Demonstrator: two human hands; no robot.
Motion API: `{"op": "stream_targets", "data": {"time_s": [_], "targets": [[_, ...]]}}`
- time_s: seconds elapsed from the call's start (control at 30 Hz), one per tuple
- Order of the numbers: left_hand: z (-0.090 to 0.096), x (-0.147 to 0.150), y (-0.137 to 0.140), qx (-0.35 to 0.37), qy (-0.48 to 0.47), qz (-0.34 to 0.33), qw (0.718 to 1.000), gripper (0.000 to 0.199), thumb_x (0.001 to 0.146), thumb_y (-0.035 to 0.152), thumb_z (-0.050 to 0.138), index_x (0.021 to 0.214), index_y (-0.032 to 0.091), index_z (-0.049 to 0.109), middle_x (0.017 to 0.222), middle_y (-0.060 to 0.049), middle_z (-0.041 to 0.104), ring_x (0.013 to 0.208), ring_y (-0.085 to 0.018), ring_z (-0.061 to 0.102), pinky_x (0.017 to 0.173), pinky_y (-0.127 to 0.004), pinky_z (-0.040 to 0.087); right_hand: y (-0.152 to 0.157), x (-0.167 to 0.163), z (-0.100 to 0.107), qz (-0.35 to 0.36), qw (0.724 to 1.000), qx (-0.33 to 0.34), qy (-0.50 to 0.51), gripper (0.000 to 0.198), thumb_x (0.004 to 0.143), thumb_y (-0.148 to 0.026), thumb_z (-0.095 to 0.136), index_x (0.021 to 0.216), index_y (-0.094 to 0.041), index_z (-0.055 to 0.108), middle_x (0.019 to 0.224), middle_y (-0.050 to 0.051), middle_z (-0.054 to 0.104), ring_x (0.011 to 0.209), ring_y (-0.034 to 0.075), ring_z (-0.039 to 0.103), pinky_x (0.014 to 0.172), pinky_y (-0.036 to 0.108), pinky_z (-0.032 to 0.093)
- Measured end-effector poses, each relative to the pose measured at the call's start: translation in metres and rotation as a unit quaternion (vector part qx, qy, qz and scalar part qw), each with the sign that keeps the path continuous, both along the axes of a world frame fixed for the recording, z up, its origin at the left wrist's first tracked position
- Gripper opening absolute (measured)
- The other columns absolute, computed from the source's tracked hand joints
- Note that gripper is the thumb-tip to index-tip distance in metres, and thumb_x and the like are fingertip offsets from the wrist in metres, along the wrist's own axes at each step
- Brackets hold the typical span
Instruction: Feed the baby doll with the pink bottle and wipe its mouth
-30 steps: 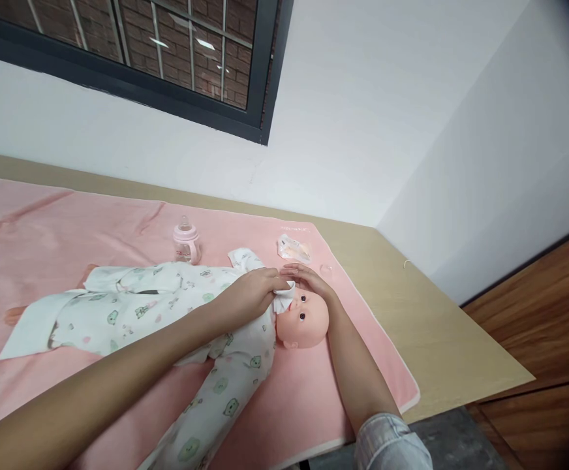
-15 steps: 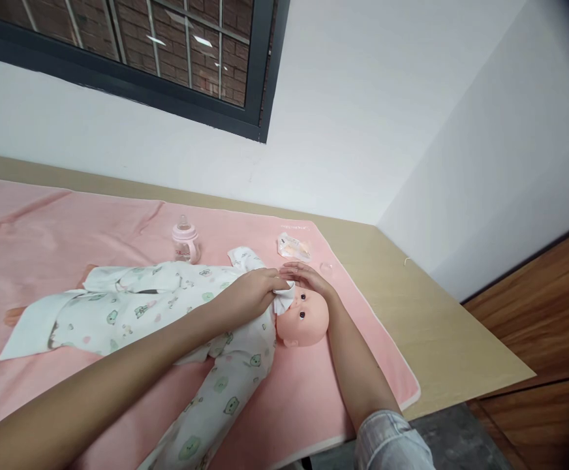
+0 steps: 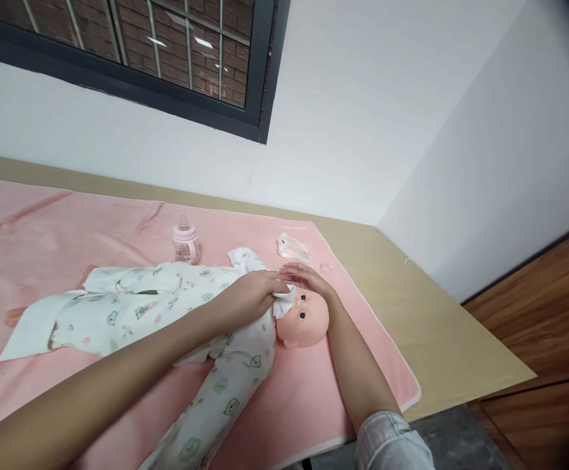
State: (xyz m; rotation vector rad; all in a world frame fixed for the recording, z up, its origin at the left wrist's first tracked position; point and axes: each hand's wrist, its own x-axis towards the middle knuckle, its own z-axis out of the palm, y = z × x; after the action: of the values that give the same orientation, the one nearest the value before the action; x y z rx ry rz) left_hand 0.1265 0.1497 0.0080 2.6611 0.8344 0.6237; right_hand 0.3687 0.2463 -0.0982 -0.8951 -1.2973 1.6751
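Observation:
A baby doll [image 3: 308, 323] lies on its back in a white outfit [image 3: 162, 303] printed with green animals, its head to the right. My left hand [image 3: 252, 297] reaches across the doll's chest, fingers pinched on a white tissue [image 3: 283, 303] that covers its mouth and chin. Along the far side of the doll's head rests my right hand [image 3: 308, 277], its fingers stretched out and close together. The palm faces the head; the contact between them is partly hidden.
A pink baby bottle [image 3: 185, 243] stands beyond the doll. A clear plastic packet [image 3: 294, 248] and a small transparent round piece [image 3: 326, 268] lie past my right hand. The pink blanket [image 3: 69, 228] covers much of the wooden table [image 3: 412, 326], below a barred window [image 3: 177, 52].
The tissue in my left hand has shifted very slightly at the doll's mouth. My right hand stays in place beside the head.

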Motion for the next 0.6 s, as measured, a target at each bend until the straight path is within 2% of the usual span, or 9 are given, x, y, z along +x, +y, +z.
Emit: {"op": "stream_targets", "data": {"time_s": [0.2,0.33,0.43,0.6], "targets": [[0.004,-0.01,0.003,-0.062,-0.008,-0.009,0.998,0.027,0.078,0.005,0.037,0.078,0.018,0.06,0.081,-0.001,0.062,0.078,-0.018,0.056,0.069,-0.028,0.038,0.002,0.002,-0.003,0.008,1.0,-0.004,0.007,0.037,0.074,-0.034,0.077,0.107,-0.02,0.066,0.114,0.007,0.07,0.108,0.02,0.067,0.108,0.039,0.044],[0.009,-0.017,0.003,-0.116,0.005,-0.018,0.993,0.025,0.078,0.01,0.041,0.083,0.018,0.064,0.085,-0.001,0.065,0.077,-0.018,0.059,0.067,-0.026,0.04,0.003,0.002,-0.004,0.016,1.0,-0.008,0.018,0.036,0.075,-0.033,0.076,0.107,-0.02,0.066,0.117,0.008,0.069,0.108,0.021,0.067,0.107,0.039,0.044],[0.01,-0.017,0.001,-0.117,-0.005,-0.019,0.993,0.026,0.077,0.012,0.043,0.085,0.019,0.067,0.09,-0.001,0.067,0.081,-0.018,0.06,0.069,-0.025,0.041,0.003,0.002,-0.003,0.017,1.0,-0.009,0.021,0.037,0.075,-0.032,0.076,0.108,-0.019,0.066,0.117,0.009,0.069,0.108,0.021,0.067,0.106,0.038,0.045],[0.007,-0.012,0.0,-0.112,-0.003,-0.025,0.993,0.023,0.077,0.012,0.045,0.082,0.019,0.067,0.086,0.0,0.067,0.078,-0.017,0.059,0.068,-0.025,0.039,0.001,0.001,0.001,0.013,1.0,-0.012,0.008,0.037,0.074,-0.032,0.077,0.107,-0.019,0.066,0.117,0.009,0.069,0.106,0.02,0.067,0.106,0.038,0.046]]}}
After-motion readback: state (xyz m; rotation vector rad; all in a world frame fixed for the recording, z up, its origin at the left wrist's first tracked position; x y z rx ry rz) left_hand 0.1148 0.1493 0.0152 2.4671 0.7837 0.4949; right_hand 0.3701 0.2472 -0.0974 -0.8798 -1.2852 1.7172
